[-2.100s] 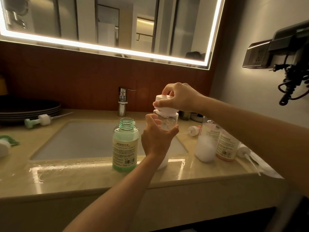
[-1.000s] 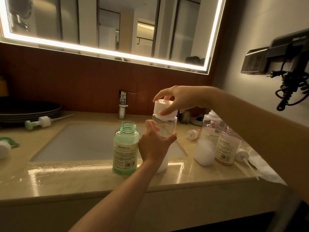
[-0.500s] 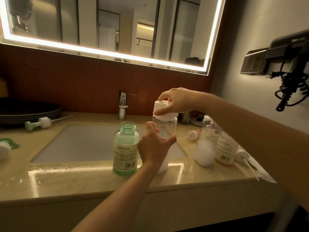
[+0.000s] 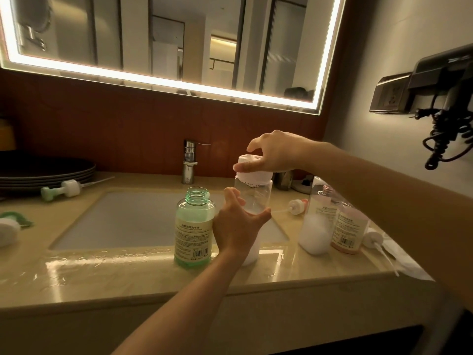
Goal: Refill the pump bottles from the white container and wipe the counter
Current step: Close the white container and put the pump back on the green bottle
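Note:
A tall clear container [image 4: 256, 201] with white liquid low inside stands on the beige counter [image 4: 102, 272] in front of the sink. My left hand [image 4: 236, 226] grips its body. My right hand [image 4: 273, 155] grips its white cap [image 4: 252, 172] from above. Just to the left stands an uncapped green bottle [image 4: 193, 231]. To the right stand a clear bottle with white liquid [image 4: 317, 224] and a pink bottle [image 4: 349, 231], both without pumps.
Loose pump heads lie on the counter: a green one [image 4: 64, 189] at back left, a pink-white one [image 4: 297, 206] behind the bottles, a white one [image 4: 372, 239] at right. A chrome faucet [image 4: 189, 162] stands behind the sink [image 4: 143, 221]. Dark plates [image 4: 46, 172] sit at far left.
My right hand has shifted its fingers round the white cap, turning on it. The left hand keeps its grip on the container, which stays in place.

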Motion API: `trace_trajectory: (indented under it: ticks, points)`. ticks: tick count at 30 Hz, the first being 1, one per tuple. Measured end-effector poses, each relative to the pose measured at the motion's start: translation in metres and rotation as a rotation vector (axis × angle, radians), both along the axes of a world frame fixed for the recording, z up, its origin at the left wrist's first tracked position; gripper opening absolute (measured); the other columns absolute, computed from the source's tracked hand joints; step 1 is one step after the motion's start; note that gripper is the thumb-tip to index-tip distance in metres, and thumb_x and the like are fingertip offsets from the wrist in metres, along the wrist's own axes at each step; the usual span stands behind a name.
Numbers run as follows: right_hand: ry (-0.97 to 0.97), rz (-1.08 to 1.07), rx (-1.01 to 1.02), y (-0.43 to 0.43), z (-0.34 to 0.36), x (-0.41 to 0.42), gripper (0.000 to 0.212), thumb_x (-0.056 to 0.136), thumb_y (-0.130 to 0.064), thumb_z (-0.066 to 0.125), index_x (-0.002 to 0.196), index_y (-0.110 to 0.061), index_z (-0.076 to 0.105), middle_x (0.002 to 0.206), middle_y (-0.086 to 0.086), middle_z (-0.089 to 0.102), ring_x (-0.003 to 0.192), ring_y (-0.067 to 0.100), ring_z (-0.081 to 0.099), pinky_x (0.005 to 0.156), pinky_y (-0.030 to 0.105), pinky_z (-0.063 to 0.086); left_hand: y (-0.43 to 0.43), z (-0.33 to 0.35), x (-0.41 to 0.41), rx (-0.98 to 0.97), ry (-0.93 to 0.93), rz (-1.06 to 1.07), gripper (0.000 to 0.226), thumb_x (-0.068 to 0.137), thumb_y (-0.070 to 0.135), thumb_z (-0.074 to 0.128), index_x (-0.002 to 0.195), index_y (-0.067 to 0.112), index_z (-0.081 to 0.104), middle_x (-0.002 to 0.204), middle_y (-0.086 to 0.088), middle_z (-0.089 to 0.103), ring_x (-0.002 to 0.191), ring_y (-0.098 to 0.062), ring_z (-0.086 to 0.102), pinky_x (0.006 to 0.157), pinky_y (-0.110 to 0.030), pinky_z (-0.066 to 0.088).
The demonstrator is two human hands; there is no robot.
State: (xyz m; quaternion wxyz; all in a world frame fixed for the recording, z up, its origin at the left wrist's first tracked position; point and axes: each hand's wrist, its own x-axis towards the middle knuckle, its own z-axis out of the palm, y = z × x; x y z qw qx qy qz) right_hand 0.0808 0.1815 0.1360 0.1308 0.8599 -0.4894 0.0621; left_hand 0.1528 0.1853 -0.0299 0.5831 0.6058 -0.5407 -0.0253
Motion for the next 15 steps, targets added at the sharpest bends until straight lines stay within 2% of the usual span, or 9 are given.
trace_trajectory:
  ticks: [3, 6, 8, 11, 13, 15]
  points:
    - [-0.034, -0.009, 0.142, 0.003, 0.006, 0.000, 0.075, 0.079, -0.064, 0.048, 0.139, -0.021, 0.038, 0.142, 0.000, 0.040, 0.127, 0.022, 0.041, 0.099, 0.036, 0.038, 0.000, -0.001, 0.000, 0.004, 0.002, 0.000, 0.069, 0.063, 0.058, 0.072, 0.109, 0.017, 0.042, 0.102, 0.001, 0.062, 0.078, -0.012, 0.059, 0.064, -0.021, 0.044]
    - [-0.089, 0.030, 0.285, 0.005, 0.008, -0.003, 0.061, 0.082, -0.043, 0.063, 0.136, -0.025, 0.040, 0.136, 0.001, 0.043, 0.113, 0.019, 0.045, 0.089, 0.029, 0.045, 0.001, -0.001, 0.000, 0.009, -0.005, -0.002, 0.069, 0.064, 0.058, 0.072, 0.110, 0.017, 0.042, 0.102, 0.001, 0.062, 0.077, -0.011, 0.057, 0.063, -0.021, 0.042]
    - [-0.101, 0.012, 0.200, 0.002, 0.001, -0.003, 0.059, 0.081, -0.049, 0.061, 0.131, -0.022, 0.046, 0.128, 0.002, 0.050, 0.104, 0.017, 0.049, 0.082, 0.026, 0.046, 0.001, -0.001, 0.000, 0.018, -0.012, -0.001, 0.069, 0.064, 0.058, 0.072, 0.111, 0.017, 0.042, 0.102, 0.002, 0.062, 0.077, -0.009, 0.055, 0.063, -0.020, 0.041]
    - [-0.051, -0.056, 0.088, 0.001, -0.007, -0.001, 0.072, 0.078, -0.068, 0.046, 0.129, -0.017, 0.048, 0.123, 0.004, 0.054, 0.106, 0.019, 0.051, 0.086, 0.030, 0.044, 0.002, -0.001, 0.000, 0.028, -0.015, -0.003, 0.069, 0.064, 0.058, 0.072, 0.111, 0.017, 0.042, 0.102, 0.002, 0.062, 0.078, -0.009, 0.055, 0.064, -0.020, 0.040]
    - [-0.031, -0.064, 0.143, 0.003, -0.003, -0.002, 0.075, 0.078, -0.068, 0.044, 0.136, -0.020, 0.041, 0.133, 0.005, 0.043, 0.116, 0.023, 0.045, 0.094, 0.034, 0.041, 0.002, -0.001, 0.000, 0.026, -0.010, -0.007, 0.069, 0.064, 0.057, 0.073, 0.111, 0.017, 0.042, 0.102, 0.002, 0.062, 0.078, -0.009, 0.056, 0.064, -0.020, 0.041]
    - [-0.066, 0.002, 0.239, 0.003, 0.003, -0.005, 0.072, 0.080, -0.058, 0.052, 0.141, -0.024, 0.033, 0.143, 0.003, 0.034, 0.124, 0.023, 0.039, 0.100, 0.035, 0.038, 0.003, -0.001, 0.001, 0.023, -0.008, -0.008, 0.069, 0.064, 0.057, 0.073, 0.111, 0.016, 0.043, 0.102, 0.001, 0.062, 0.078, -0.009, 0.056, 0.064, -0.020, 0.042]
